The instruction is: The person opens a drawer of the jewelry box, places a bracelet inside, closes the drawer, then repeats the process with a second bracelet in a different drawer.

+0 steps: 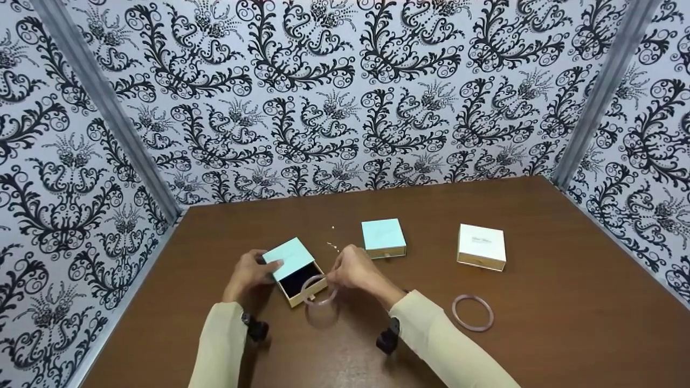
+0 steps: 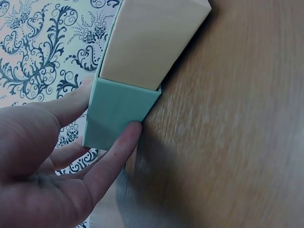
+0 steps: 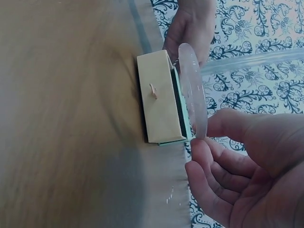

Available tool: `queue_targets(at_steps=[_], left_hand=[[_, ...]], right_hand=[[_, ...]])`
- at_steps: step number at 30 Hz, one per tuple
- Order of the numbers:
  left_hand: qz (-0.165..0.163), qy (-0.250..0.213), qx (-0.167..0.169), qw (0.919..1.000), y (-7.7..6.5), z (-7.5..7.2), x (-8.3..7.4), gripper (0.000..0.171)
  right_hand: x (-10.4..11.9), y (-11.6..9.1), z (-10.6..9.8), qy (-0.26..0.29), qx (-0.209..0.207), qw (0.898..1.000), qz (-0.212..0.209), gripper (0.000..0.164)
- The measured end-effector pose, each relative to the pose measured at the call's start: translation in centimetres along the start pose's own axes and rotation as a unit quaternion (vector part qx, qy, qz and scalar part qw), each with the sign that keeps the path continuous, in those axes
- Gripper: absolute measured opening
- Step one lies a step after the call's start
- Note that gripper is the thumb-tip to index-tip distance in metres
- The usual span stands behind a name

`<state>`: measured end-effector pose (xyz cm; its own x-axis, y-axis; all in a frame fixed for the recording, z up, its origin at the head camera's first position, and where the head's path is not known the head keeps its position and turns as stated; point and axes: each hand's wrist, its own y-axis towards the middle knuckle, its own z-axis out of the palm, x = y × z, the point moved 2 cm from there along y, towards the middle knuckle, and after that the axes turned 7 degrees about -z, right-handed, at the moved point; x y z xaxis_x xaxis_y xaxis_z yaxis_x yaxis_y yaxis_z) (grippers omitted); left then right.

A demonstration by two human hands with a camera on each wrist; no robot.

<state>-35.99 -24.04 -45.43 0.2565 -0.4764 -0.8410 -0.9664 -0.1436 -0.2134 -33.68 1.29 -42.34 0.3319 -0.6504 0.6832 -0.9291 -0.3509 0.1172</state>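
In the head view, my left hand (image 1: 252,274) holds a pale teal box (image 1: 291,257), with the thumb on its lid. The box's cream drawer (image 1: 294,300) is pulled partly out toward me, showing a dark lining (image 1: 298,279). From the left wrist view, fingers (image 2: 128,135) rest along the side of the teal sleeve (image 2: 116,111). My right hand (image 1: 353,269) pinches a translucent pale pink bangle (image 1: 322,303) between thumb and fingertips. The bangle (image 3: 192,85) stands on edge to the camera in the right wrist view, close over the drawer, whose small pull tab (image 3: 153,91) faces out.
A second teal box (image 1: 384,236), closed, sits behind my right hand. Farther right is a white box (image 1: 481,243), with another pink bangle (image 1: 477,328) lying flat nearer me. Small shiny bits (image 1: 332,246) lie on the brown table (image 1: 345,361). Patterned walls (image 1: 323,108) enclose the back and sides.
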Motion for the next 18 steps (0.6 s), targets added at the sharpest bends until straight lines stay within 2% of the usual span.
queue_targets(at_steps=[7,14,18], left_hand=[[-0.006,-0.012,0.002,0.9999,0.3,0.2,0.0,0.061],[-0.008,-0.013,0.009,0.9998,0.4,0.2,0.0,0.062],[-0.012,-0.023,0.01,0.9996,0.3,0.1,-0.1,0.063]], right_hand=[[0.3,1.0,0.2,0.002,-0.008,1.0,0.015,0.02],[0.7,2.0,0.8,-0.034,-0.027,0.998,0.034,0.02],[0.9,2.3,1.0,-0.031,-0.032,0.998,0.037,0.027]])
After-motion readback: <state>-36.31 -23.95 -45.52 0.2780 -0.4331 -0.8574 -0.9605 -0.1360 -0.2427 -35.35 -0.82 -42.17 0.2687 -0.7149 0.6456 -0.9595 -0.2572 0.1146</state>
